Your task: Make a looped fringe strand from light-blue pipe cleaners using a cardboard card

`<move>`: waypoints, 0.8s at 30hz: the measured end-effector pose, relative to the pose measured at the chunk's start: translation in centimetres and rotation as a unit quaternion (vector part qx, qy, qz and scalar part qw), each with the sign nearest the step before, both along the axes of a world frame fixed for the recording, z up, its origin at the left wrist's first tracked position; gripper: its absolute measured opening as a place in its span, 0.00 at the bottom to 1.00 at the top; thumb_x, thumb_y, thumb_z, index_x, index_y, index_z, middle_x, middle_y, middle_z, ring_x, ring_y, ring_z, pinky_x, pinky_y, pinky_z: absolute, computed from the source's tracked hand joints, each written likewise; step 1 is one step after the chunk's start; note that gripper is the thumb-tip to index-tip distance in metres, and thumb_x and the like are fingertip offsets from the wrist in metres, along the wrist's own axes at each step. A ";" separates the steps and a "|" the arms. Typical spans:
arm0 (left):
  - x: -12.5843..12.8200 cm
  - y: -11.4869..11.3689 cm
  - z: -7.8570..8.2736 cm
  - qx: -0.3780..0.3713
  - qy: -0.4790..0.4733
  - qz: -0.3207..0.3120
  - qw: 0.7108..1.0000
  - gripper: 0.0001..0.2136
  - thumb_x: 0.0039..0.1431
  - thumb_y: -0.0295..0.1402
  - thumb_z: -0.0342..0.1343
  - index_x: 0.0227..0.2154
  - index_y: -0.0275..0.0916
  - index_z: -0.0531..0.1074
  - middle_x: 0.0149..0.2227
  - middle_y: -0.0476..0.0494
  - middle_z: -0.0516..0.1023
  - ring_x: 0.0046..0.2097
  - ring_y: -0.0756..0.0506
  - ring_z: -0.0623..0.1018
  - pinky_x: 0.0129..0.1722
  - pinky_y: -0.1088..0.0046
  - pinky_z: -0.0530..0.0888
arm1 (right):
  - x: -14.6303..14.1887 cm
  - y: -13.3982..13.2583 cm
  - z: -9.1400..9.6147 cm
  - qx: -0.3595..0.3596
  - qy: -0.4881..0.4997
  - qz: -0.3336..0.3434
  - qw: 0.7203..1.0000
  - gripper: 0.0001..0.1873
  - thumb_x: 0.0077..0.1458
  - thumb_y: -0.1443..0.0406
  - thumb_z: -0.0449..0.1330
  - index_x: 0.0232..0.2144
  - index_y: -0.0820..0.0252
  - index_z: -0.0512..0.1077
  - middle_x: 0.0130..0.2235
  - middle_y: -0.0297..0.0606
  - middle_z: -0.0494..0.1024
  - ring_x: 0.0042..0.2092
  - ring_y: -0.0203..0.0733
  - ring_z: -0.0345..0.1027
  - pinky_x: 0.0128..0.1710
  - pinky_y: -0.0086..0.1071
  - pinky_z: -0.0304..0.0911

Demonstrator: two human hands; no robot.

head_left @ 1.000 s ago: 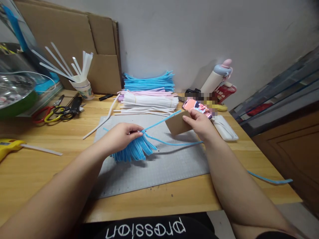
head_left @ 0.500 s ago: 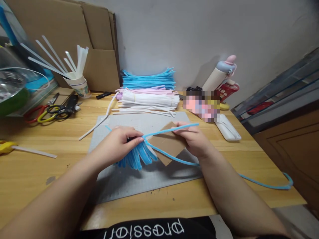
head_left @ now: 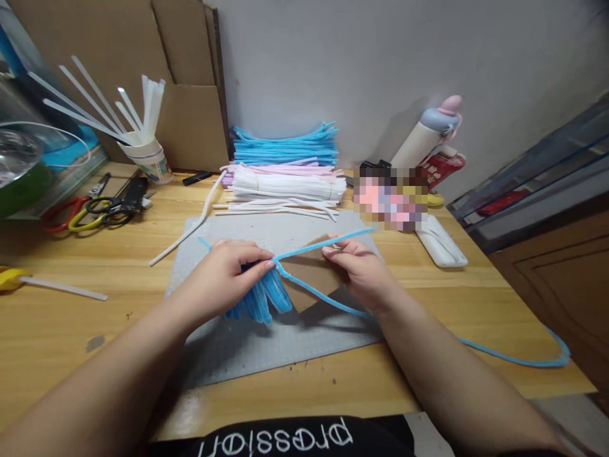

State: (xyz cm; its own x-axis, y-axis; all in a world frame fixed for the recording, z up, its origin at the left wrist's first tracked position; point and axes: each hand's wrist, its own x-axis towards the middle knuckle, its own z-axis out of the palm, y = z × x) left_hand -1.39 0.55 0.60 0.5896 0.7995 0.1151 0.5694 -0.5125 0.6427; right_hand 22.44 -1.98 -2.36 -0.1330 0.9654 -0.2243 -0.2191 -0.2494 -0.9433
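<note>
My left hand [head_left: 242,263] pinches a bunch of looped blue pipe cleaners [head_left: 259,298] between thumb and fingers, above a grey cutting mat [head_left: 228,355]. From the pinch, one blue pipe cleaner strand [head_left: 328,242] runs up to the right past my right fingertips. A second strand slants down to the right, passes my right wrist and bends round near the table's right edge. My right hand [head_left: 356,263] is closed on the upper right edge of a brown cardboard piece [head_left: 309,273]. That cardboard lies behind both strands, its left corner close to the looped bunch.
Behind the mat lie bundles of blue [head_left: 285,149] and white pipe cleaners [head_left: 290,185]. Scissors [head_left: 95,206], a cup of white sticks [head_left: 147,158] and a glue gun [head_left: 14,279] are on the left. At the right stand a bottle [head_left: 419,139] and a white case [head_left: 442,244].
My right hand has moved slightly left, bringing the cardboard piece closer to the looped bunch. The left hand keeps its pinch in nearly the same place.
</note>
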 end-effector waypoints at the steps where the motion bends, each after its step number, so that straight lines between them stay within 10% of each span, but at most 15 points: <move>1: 0.0 0.0 0.0 -0.004 -0.005 0.011 1.000 0.11 0.61 0.38 0.51 0.35 0.42 0.78 0.31 0.51 0.79 0.34 0.49 0.76 0.36 0.74 0.68 | -0.1 -0.1 0.1 0.005 0.004 0.001 1.000 0.12 0.48 0.61 0.64 0.35 0.58 0.69 0.33 0.35 0.79 0.33 0.39 0.73 0.34 0.32 0.65; 19: -0.3 0.1 0.2 -0.054 -0.023 0.040 0.997 0.12 0.59 0.38 0.52 0.32 0.41 0.79 0.31 0.48 0.78 0.34 0.48 0.75 0.34 0.73 0.70 | -0.8 -0.6 0.1 0.017 -0.054 -0.058 0.997 0.16 0.44 0.61 0.66 0.33 0.58 0.65 0.28 0.31 0.75 0.32 0.40 0.71 0.35 0.34 0.65; 24: -0.4 0.2 0.1 -0.073 -0.021 0.055 0.996 0.11 0.58 0.39 0.53 0.36 0.42 0.79 0.35 0.47 0.80 0.37 0.47 0.76 0.36 0.73 0.71 | -0.8 -0.6 0.1 0.038 -0.011 0.019 0.999 0.12 0.47 0.62 0.64 0.35 0.58 0.69 0.32 0.33 0.77 0.34 0.39 0.71 0.38 0.34 0.65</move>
